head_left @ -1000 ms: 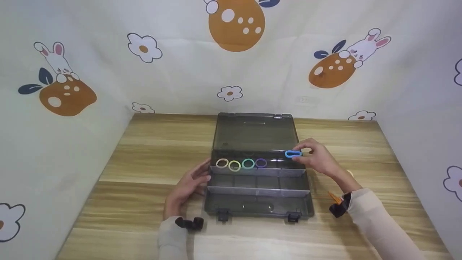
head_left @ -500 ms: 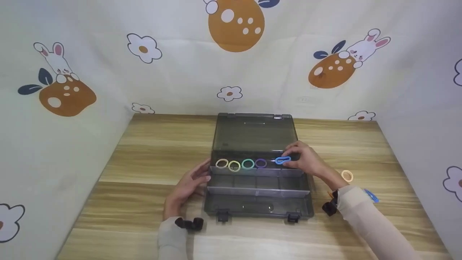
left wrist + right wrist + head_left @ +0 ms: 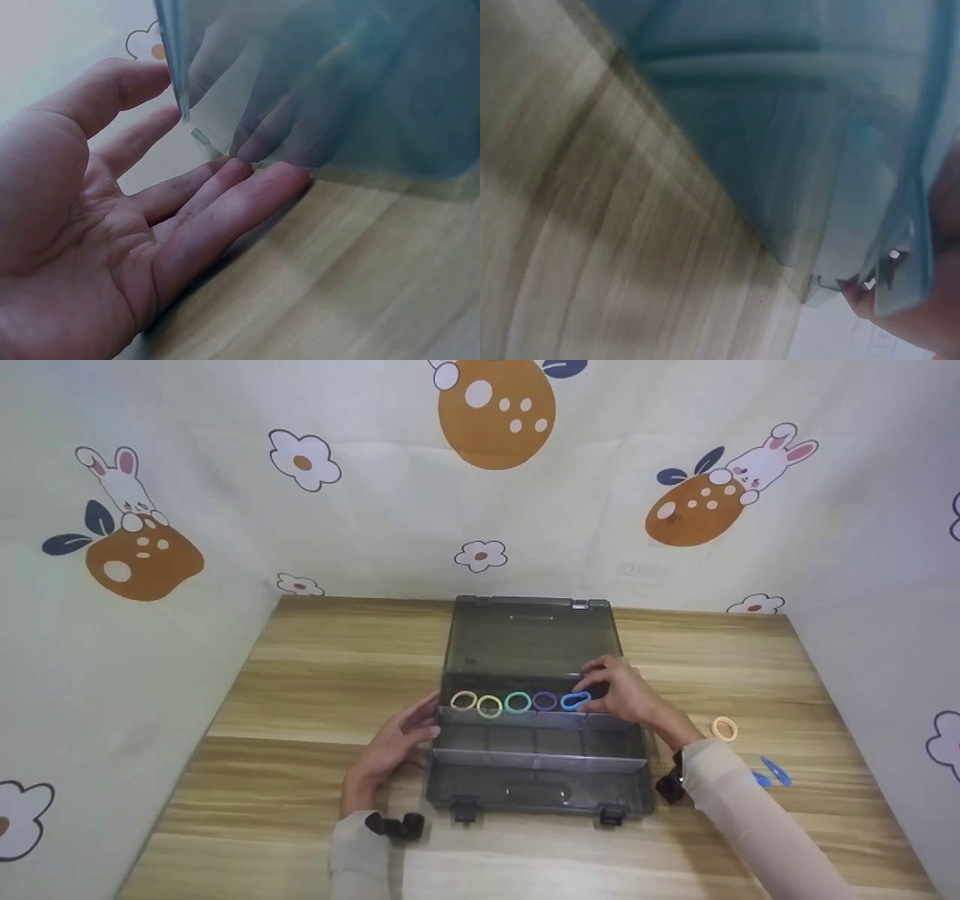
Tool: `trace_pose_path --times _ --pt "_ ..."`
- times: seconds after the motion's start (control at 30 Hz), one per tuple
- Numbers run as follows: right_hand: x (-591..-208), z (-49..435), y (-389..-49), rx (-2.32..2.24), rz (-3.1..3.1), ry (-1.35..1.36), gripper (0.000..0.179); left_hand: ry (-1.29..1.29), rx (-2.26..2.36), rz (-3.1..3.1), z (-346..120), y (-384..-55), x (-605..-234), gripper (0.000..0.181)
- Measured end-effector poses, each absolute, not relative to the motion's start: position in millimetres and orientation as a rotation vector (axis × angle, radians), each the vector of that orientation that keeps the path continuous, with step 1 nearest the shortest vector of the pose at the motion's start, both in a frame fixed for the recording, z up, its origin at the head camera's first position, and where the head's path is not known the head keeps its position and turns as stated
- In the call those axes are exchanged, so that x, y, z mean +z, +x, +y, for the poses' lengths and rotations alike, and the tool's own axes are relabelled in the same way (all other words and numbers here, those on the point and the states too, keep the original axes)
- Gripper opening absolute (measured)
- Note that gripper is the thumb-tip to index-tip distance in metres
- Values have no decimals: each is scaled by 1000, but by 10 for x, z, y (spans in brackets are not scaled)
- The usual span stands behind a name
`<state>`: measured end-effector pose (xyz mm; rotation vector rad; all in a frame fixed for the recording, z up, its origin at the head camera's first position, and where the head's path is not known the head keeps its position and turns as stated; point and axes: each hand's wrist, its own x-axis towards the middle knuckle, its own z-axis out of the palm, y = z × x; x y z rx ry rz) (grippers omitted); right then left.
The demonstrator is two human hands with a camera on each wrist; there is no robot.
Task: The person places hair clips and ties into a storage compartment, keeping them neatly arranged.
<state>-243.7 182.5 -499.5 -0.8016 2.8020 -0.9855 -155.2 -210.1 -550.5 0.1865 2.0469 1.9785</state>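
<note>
A translucent grey divider box (image 3: 517,780) lies with its lid tipped back on the wooden table. In its back row sit an orange-tan, a yellow, a green and a purple hair tie (image 3: 544,701). To the right of the purple one, my right hand (image 3: 624,691) pinches a blue hair tie (image 3: 575,702), slightly squeezed, at the same row. My left hand (image 3: 394,741) rests with extended fingers against the box's left side; the left wrist view shows its fingertips at the clear wall. In the right wrist view the box wall covers most of the right hand (image 3: 919,307).
On the table right of the box lie a light orange hair tie (image 3: 724,728) and two blue hair clips, the longer hair clip (image 3: 775,771) farther right. Cloth walls (image 3: 480,510) with printed fruit and rabbits enclose the table's back and sides.
My right hand has carried the blue hair tie left and down, from the box's right edge to beside the purple one. The loose tie and clips came into view. My left hand stays put.
</note>
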Motion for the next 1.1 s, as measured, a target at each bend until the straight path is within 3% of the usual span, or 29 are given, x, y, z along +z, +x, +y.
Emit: trace_pose_path --times 0.47,1.1 --pt "-4985 1838 -2437 -991 2761 -788 35 138 2015 1931 -2095 -1542 -5499 70" --pt "-4706 2262 -2145 -1304 2858 -657 31 100 2021 1938 -2087 -1543 -5507 69"
